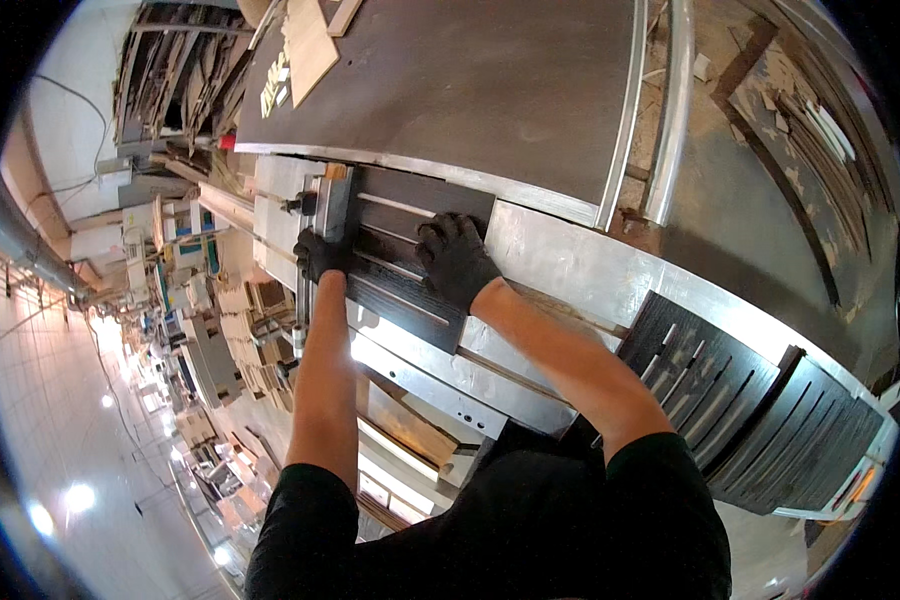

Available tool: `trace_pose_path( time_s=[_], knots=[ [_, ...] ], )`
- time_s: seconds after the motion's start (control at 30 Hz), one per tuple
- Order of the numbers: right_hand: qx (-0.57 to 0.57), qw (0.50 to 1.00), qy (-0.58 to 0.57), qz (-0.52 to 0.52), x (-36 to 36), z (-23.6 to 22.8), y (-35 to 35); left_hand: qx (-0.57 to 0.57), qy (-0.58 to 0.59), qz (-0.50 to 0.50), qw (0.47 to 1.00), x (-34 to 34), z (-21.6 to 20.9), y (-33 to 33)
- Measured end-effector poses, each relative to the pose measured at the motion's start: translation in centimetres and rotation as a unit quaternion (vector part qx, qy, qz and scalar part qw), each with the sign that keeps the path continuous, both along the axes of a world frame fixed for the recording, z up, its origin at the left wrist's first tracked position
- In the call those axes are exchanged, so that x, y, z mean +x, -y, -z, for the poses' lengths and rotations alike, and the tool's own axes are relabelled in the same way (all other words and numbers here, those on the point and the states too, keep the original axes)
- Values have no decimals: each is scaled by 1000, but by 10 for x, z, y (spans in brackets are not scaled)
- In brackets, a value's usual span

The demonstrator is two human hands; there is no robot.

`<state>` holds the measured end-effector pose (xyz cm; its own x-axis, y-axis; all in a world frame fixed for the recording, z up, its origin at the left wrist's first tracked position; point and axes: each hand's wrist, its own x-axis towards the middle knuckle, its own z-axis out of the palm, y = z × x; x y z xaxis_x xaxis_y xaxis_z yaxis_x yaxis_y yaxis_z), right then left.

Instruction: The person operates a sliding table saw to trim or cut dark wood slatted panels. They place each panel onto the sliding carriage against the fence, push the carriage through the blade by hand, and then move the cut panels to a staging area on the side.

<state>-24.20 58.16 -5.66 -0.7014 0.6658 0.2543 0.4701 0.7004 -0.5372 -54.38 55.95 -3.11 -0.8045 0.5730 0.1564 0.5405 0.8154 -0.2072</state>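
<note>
A black slotted panel lies flat on the metal machine table, its end against a metal fence. Both my hands wear dark gloves. At the left end of the panel, my left hand is curled over the fence beside the panel's edge. My right hand rests on the panel's right part, fingers apart and slightly bent, palm down. Light lines or slots run lengthwise along the panel. My left palm and the fingertips' undersides are hidden.
More black slotted panels lie at the right on the metal table. Beyond stands a wide dark tabletop with wood offcuts at its far left. A metal rail runs along its right side. Stacked boards stand left.
</note>
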Motion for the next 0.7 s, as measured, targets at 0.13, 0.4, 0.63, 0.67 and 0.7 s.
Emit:
trace_pose_path(
  time_s=[0.13, 0.4, 0.63, 0.67, 0.7],
  knots=[
    [20, 999, 37, 15, -7, -2, 1, -6, 12, -20, 1000, 6, 0, -3],
    [-7, 999, 14, 48, -16, -8, 2, 80, 337, 217, 913, -57, -30, 39],
    [31, 997, 15, 67, -34, -13, 6, 21, 173, 109, 979, -29, -19, 22],
    [47, 996, 31, 74, -31, -11, 4, 6, 160, 54, 986, -5, -21, 5],
    [63, 994, 44, 77, -29, -12, 4, -9, 144, -4, 989, 12, -24, -4]
  ],
)
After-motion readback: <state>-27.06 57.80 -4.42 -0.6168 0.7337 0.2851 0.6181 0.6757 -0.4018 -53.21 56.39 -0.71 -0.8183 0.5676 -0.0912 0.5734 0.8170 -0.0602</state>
